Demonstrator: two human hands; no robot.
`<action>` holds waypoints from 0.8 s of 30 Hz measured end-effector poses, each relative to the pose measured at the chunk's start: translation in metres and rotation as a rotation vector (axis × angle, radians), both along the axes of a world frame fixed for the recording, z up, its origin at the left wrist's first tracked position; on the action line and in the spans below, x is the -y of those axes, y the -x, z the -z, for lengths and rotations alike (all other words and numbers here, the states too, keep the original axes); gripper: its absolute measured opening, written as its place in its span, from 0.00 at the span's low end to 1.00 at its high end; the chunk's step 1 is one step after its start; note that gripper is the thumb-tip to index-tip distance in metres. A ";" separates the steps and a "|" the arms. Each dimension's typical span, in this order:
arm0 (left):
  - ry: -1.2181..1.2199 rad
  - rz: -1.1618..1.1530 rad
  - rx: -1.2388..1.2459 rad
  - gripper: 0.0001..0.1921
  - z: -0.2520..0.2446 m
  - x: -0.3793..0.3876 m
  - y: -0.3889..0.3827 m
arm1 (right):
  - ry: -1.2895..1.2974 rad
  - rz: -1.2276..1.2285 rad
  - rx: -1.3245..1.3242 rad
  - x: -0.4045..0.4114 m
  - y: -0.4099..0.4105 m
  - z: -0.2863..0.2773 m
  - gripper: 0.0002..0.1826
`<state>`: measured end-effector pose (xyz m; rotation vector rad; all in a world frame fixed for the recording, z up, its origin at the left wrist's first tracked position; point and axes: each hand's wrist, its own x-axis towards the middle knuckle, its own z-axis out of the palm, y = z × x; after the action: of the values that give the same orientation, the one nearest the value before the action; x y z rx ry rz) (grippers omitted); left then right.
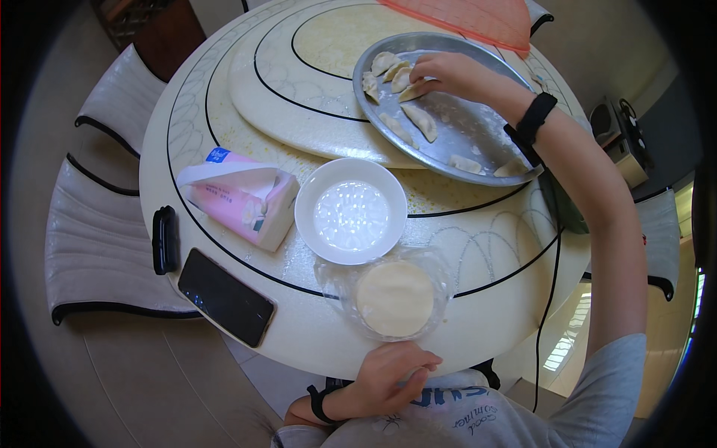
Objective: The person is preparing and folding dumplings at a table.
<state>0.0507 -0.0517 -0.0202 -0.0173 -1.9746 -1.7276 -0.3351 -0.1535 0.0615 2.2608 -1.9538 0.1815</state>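
Observation:
My right hand [448,75] reaches over a round metal tray [465,129], its thumb and fingers pinching a folded dumpling [414,91]. Several more dumplings lie on the floured tray, among them one [420,122] just below the hand. Curled at the table's near edge, my left hand [395,375] shows thumb and fingertips close together; whether anything sits between them cannot be made out. Just beyond it a stack of round dough wrappers [395,298] rests on clear plastic film [445,274]. A white bowl [351,211] with what looks like water stands behind the wrappers.
A pink tissue pack [241,199] lies left of the bowl. Near the table's left edge are a smartphone [227,297] and a black case-like object [164,241]. A red plastic basket or cover [470,19] lies behind the tray. A black cable [542,330] hangs over the right edge.

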 end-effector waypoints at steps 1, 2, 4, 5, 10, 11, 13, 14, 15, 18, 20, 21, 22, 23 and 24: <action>0.004 -0.015 -0.030 0.07 0.001 0.000 0.000 | 0.001 0.001 0.000 0.000 -0.002 -0.001 0.06; 0.005 -0.014 -0.031 0.07 0.000 0.000 0.000 | -0.016 -0.005 -0.014 0.000 -0.004 -0.002 0.06; 0.024 -0.031 -0.032 0.07 -0.001 0.000 0.001 | -0.033 -0.012 -0.022 0.003 -0.007 -0.001 0.06; 0.025 -0.030 -0.029 0.07 -0.001 0.000 0.001 | -0.012 -0.051 -0.030 0.005 -0.009 0.000 0.06; -0.006 -0.038 -0.002 0.07 -0.002 -0.001 0.000 | -0.036 -0.042 -0.073 0.007 -0.018 -0.003 0.05; -0.004 -0.037 0.000 0.07 -0.002 -0.001 0.000 | -0.045 -0.037 -0.086 0.009 -0.018 -0.003 0.05; -0.001 -0.046 -0.002 0.07 -0.001 -0.002 0.000 | -0.054 -0.029 -0.100 0.008 -0.017 -0.002 0.05; -0.001 -0.044 -0.001 0.07 -0.002 -0.002 0.000 | -0.038 -0.039 -0.077 0.008 -0.017 -0.001 0.06; 0.002 -0.047 -0.003 0.07 -0.002 -0.002 0.001 | -0.022 -0.050 -0.053 0.008 -0.017 -0.001 0.06; 0.012 -0.051 -0.002 0.07 -0.004 -0.001 0.001 | -0.034 -0.080 -0.042 0.009 -0.018 0.000 0.07; 0.018 -0.054 0.002 0.07 -0.005 -0.001 0.001 | -0.051 -0.100 -0.057 0.011 -0.021 0.000 0.07; 0.014 -0.044 0.027 0.07 -0.005 -0.001 -0.001 | -0.068 -0.120 -0.073 0.012 -0.023 -0.001 0.07; 0.010 -0.035 0.053 0.07 -0.005 -0.001 -0.001 | -0.068 -0.119 -0.073 0.013 -0.025 -0.002 0.07; 0.011 -0.034 0.054 0.07 -0.005 -0.001 -0.001 | -0.109 -0.088 -0.102 0.015 -0.027 -0.003 0.07; 0.007 -0.037 0.058 0.07 -0.005 -0.002 -0.001 | -0.150 -0.058 -0.131 0.017 -0.028 -0.003 0.06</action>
<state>0.0521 -0.0502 -0.0150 0.0667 -2.0103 -1.7154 -0.3076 -0.1702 0.0641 2.3561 -1.8945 -0.1081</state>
